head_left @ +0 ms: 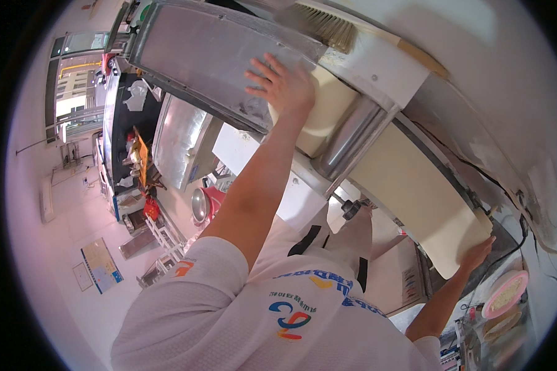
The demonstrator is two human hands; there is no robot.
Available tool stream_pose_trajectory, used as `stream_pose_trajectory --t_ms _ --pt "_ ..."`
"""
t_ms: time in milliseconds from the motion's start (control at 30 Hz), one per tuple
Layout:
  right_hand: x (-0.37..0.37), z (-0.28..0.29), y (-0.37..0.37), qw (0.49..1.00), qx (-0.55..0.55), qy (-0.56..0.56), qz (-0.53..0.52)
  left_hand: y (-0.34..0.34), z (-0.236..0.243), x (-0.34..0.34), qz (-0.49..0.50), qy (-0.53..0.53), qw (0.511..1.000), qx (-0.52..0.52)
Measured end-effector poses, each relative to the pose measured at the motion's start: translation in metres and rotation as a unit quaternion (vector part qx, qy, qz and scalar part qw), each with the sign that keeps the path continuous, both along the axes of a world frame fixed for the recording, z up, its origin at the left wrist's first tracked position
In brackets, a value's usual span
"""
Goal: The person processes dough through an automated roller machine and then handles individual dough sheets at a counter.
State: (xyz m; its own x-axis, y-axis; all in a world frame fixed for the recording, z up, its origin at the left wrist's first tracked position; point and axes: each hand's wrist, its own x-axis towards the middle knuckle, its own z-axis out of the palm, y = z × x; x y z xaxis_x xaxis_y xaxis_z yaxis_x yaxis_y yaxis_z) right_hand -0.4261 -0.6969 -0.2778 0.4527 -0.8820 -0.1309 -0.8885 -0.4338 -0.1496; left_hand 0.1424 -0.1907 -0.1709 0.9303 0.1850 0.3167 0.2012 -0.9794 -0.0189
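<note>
A dough sheeter with a shiny metal roller (353, 137) stands in front of me. On its left side a thick fold of pale dough (334, 93) lies against the roller. My left hand (284, 86) is by that dough, fingers spread over the metal feed tray (198, 55), its edge slightly blurred. A long, smooth dough sheet (421, 191) stretches out from the roller to the right. At the sheet's far right end, my right hand (478, 252) grips the dough's edge, with some of its fingers hidden.
A bristle brush (328, 26) lies at the machine's top edge. Black cables (507, 191) run along the right side. A pink bowl of pale crumbly stuff (506, 294) is at the lower right. A black knob (351, 209) sticks out toward me under the roller.
</note>
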Motion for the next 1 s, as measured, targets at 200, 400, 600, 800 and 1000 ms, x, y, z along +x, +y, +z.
stream_pose_trajectory --t_ms 200,400,600,800,1000 --pt "0.001 0.007 -0.01 0.971 0.13 -0.13 -0.151 -0.005 -0.006 -0.01 -0.015 -0.019 0.999 0.025" --pt "0.027 0.03 -0.007 0.842 0.351 -0.293 -0.285 -0.011 -0.007 -0.031 -0.038 -0.016 0.999 0.027" --pt "-0.006 -0.017 -0.008 0.995 0.047 -0.093 -0.003 -0.025 -0.014 -0.04 -0.019 -0.006 1.0 -0.012" --pt "-0.009 -0.009 -0.028 0.909 0.276 -0.227 -0.214 -0.021 -0.025 -0.038 -0.042 0.036 0.995 -0.086" --pt "0.037 0.052 0.041 0.926 0.239 -0.257 -0.136 0.071 0.01 -0.068 -0.167 0.046 0.938 -0.3"
